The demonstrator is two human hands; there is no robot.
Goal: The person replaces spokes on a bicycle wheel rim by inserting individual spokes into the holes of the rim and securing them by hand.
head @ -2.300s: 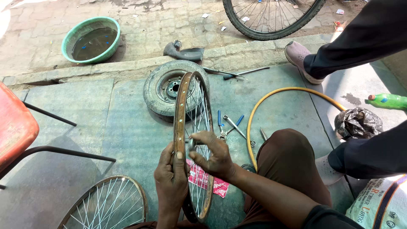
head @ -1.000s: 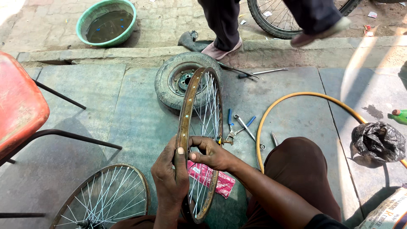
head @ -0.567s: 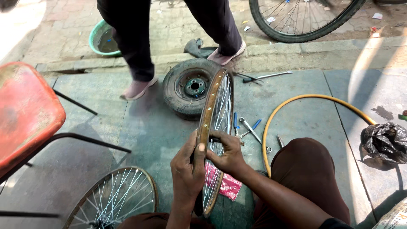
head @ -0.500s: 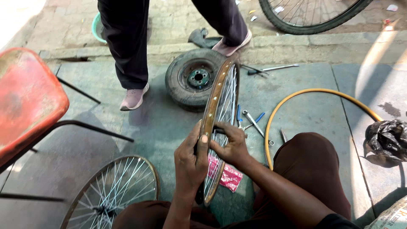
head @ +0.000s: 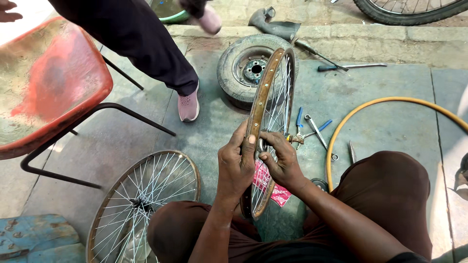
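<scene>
Gripping a rusty, brown bicycle rim (head: 265, 104) that stands upright between the person's knees, the left hand (head: 236, 165) wraps its edge, thumb on top, while the right hand (head: 280, 160) pinches among the thin steel spokes. Beyond the rim lies a small rubber-tyred wheel (head: 246, 70); right of it, blue-handled pliers (head: 298, 126) and a yellow hose (head: 370, 109); left, a shiny spoked wheel (head: 146, 199), a red chair (head: 46, 83) and a passer-by's pink shoe (head: 188, 104).

Single head view, steep downward, close over rim (head: 265, 97), facing pavement (head: 385, 83).
</scene>
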